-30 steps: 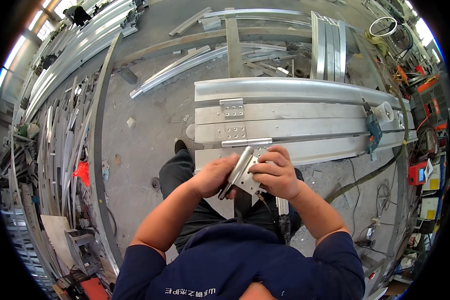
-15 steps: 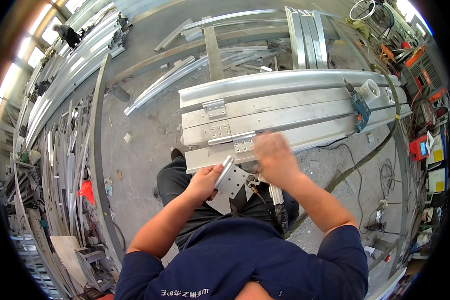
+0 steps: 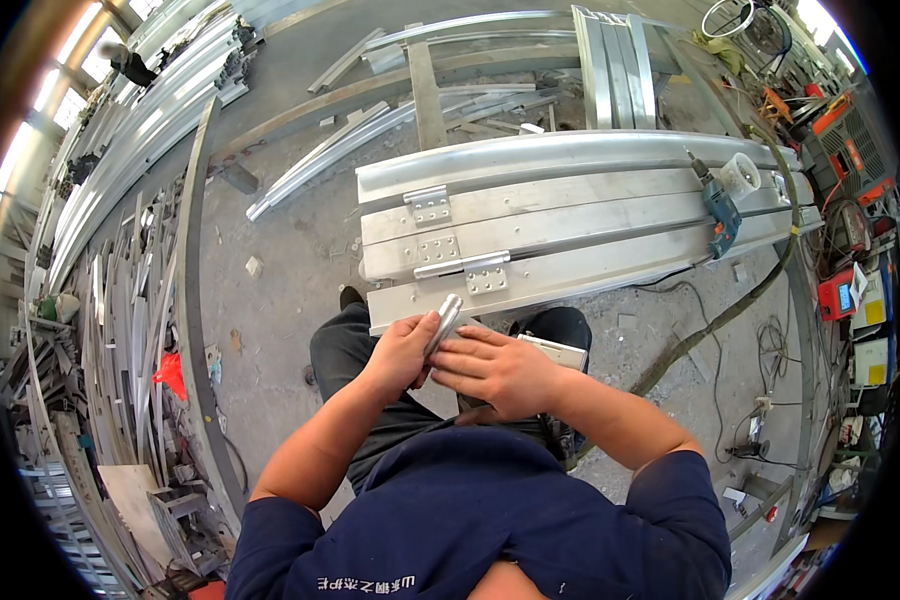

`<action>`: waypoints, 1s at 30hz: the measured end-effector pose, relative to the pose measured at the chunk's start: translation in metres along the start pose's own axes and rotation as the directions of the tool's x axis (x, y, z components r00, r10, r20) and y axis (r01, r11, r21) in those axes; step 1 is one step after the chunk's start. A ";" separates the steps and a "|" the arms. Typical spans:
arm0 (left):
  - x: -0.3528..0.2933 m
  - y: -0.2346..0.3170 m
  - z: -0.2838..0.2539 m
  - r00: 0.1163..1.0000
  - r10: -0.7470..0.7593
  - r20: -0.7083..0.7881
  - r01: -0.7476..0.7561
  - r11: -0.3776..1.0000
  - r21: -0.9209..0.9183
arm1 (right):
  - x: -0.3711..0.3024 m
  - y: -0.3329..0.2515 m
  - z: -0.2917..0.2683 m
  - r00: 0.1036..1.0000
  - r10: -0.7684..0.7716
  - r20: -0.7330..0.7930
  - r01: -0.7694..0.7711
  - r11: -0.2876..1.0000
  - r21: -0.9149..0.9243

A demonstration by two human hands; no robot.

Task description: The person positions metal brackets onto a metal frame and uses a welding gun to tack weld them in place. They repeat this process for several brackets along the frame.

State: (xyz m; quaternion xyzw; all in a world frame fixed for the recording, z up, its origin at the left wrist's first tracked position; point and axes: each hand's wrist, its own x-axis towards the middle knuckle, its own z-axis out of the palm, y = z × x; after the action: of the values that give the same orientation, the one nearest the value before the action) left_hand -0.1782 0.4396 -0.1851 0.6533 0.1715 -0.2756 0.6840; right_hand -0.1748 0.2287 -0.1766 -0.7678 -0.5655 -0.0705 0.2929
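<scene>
A silver metal hinge (image 3: 449, 312) with a round barrel is gripped by my left hand (image 3: 402, 350), its fingers closed round it over my lap. Flat across the hinge's plate lies my right hand (image 3: 502, 374), fingers stretched out, hiding most of the plate. Just beyond, long aluminium profiles (image 3: 610, 240) lie side by side. Fixed on their left ends are an upper hinge (image 3: 431, 208) and a lower hinge (image 3: 486, 281) with perforated plates. Beside my right wrist, a pale metal piece (image 3: 558, 352) shows over my thigh, partly hidden by the forearm.
A blue cordless-style drill (image 3: 720, 215) and a white tub (image 3: 739, 176) rest at the right of the profiles. A thick hose (image 3: 710, 325) crosses the floor. Scrap metal strips (image 3: 145, 330) fill the left side; a red machine (image 3: 840, 294) stands right. Far left, another person (image 3: 130, 65) is visible.
My right hand has come down and left from beside the lower hinge onto the held hinge's plate. The left hand with its hinge has shifted slightly. The plate's holes are now covered.
</scene>
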 end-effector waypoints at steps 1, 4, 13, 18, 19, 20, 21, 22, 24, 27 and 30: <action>-0.001 0.001 -0.001 1.000 0.016 -0.027 -0.015 1.000 0.025 | -0.008 0.013 0.007 0.985 -0.069 0.160 0.073 0.997 -0.023; -0.002 0.005 -0.003 0.996 0.034 -0.081 -0.029 0.998 0.063 | -0.026 0.054 0.007 0.880 0.426 0.207 -0.366 0.889 -0.274; 0.004 0.003 -0.006 0.995 0.057 -0.087 -0.050 0.995 0.082 | -0.015 0.026 0.017 0.958 0.160 0.239 -0.123 0.979 -0.162; 0.004 -0.001 -0.025 0.996 -0.075 -0.045 0.077 0.996 0.049 | -0.029 0.075 -0.015 0.740 0.619 -0.263 -0.673 0.674 -0.306; 0.006 -0.002 -0.024 0.995 -0.101 -0.018 0.102 0.994 0.033 | -0.025 0.071 -0.019 0.844 0.509 -0.171 -0.537 0.800 -0.266; 0.006 -0.003 -0.023 0.993 -0.114 0.026 0.113 0.993 0.020 | -0.018 0.063 -0.016 0.923 0.377 -0.080 -0.385 0.899 -0.207; 0.006 -0.003 -0.019 0.990 -0.126 0.070 0.126 0.992 0.007 | -0.013 0.056 -0.011 0.974 0.226 0.001 -0.224 0.966 -0.129; 0.008 -0.002 -0.015 0.985 -0.130 0.116 0.131 0.991 -0.005 | -0.013 0.054 0.001 0.997 0.070 0.039 -0.063 0.985 -0.162; 0.020 -0.017 -0.016 0.979 -0.156 0.128 0.166 0.984 -0.069 | -0.006 0.045 0.010 0.999 -0.006 0.053 0.013 0.990 -0.143; 0.030 -0.018 -0.030 0.946 -0.161 0.281 0.202 0.971 -0.124 | 0.008 0.055 0.005 1.000 -0.015 0.014 0.017 0.992 -0.129; 0.039 -0.014 -0.054 0.947 -0.038 0.320 0.128 0.955 -0.268 | 0.017 0.089 0.003 0.981 0.183 -0.072 -0.181 0.983 0.028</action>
State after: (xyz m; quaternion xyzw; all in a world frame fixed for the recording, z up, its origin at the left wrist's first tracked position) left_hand -0.1491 0.4870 -0.2240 0.4884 0.1269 -0.3764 0.7770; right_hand -0.0885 0.2273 -0.2047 -0.8099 -0.4824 -0.0658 0.3272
